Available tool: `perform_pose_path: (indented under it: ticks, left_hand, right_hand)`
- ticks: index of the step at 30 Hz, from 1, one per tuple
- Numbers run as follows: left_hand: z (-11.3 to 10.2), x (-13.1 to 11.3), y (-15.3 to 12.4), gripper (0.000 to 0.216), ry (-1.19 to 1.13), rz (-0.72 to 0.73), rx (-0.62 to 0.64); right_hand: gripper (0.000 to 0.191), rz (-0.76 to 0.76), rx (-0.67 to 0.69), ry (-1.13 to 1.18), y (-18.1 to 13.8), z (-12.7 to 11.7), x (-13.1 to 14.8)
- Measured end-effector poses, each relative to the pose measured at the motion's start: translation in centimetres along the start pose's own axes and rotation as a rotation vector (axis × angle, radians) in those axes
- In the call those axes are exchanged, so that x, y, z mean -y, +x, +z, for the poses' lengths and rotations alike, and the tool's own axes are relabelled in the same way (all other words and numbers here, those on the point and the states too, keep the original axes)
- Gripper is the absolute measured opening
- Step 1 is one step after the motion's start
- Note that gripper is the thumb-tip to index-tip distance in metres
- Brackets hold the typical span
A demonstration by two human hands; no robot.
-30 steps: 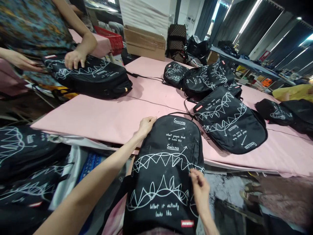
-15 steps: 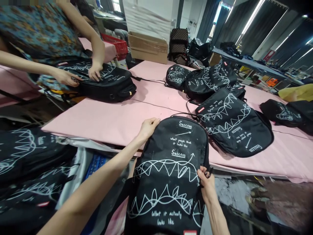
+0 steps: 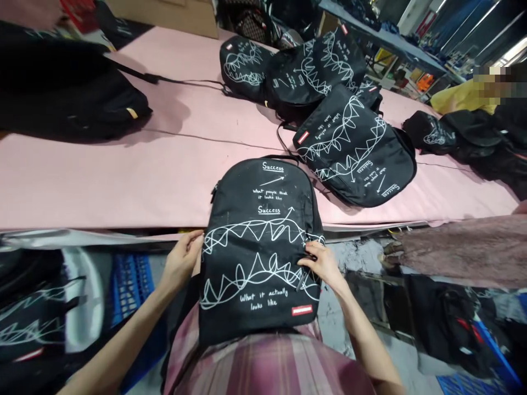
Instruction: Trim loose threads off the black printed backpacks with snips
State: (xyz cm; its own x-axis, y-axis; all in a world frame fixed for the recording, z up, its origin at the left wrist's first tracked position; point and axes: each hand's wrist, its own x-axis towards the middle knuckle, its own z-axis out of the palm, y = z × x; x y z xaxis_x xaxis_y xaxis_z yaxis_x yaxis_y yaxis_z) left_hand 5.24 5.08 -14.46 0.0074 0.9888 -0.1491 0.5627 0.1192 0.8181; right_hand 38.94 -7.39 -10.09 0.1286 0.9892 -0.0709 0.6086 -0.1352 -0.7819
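the left hand (image 3: 185, 255) has slid down the side of the backpack (image 3: 257, 247); its fingers pinch that edge, likely steadying it between both hands. opposite, the right hand (image 3: 323, 263) curls its fingers, grip unclear.

A bag workshop.
Matching printed black backpacks (image 3: 354, 151) lie along a pink-covered counter (image 3: 102, 181), with blue plastic crates (image 3: 132, 277) lower down and a cardboard box (image 3: 181, 17) behind.

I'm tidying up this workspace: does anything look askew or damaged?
Right of the held backpack, another backpack lies askew on the pink table: its lettering is slanted, nearly upside down, while the held one's reads upright. No clear damage shows.
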Motion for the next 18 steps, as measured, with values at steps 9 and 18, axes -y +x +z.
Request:
perform_pose_path:
  ticks: [9,18]
  left_hand:
    - [4.0,-6.7,-6.1,0.032,0.478,1.038,0.282]
    - [14.0,-12.4,-3.0,0.043,0.603,1.067,0.421]
  right_hand:
    - [0.03,0.032,0.079,-0.213,-4.9,0.7,0.2]
    - [0.02,0.05,-0.095,0.049,-7.3,3.4,-0.3]
